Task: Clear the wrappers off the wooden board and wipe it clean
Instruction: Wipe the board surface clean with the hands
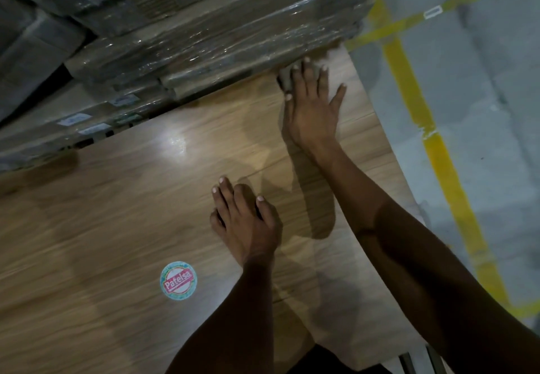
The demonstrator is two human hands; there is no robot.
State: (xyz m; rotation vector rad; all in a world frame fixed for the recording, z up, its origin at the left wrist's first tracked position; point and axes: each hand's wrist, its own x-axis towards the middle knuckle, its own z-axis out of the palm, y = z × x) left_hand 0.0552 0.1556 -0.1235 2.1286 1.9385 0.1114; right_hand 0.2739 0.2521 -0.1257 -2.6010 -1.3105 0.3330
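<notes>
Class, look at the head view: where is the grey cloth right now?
The grey cloth lies under the right hand's fingertips, at the wooden board's far right corner, against the plastic-wrapped stack.

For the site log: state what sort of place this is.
Probably a warehouse or storeroom: stretch-wrapped stacks of boards sit beside the wooden board, and yellow floor lines mark the concrete.

on the wooden board (117,213) the left hand (245,222) lies flat near centre, the right hand (312,111) at one o'clock pressing a cloth (285,77) against the wrapped stack (190,38) at twelve, a round sticker (178,280) at seven, floor (482,111) at three.
</notes>
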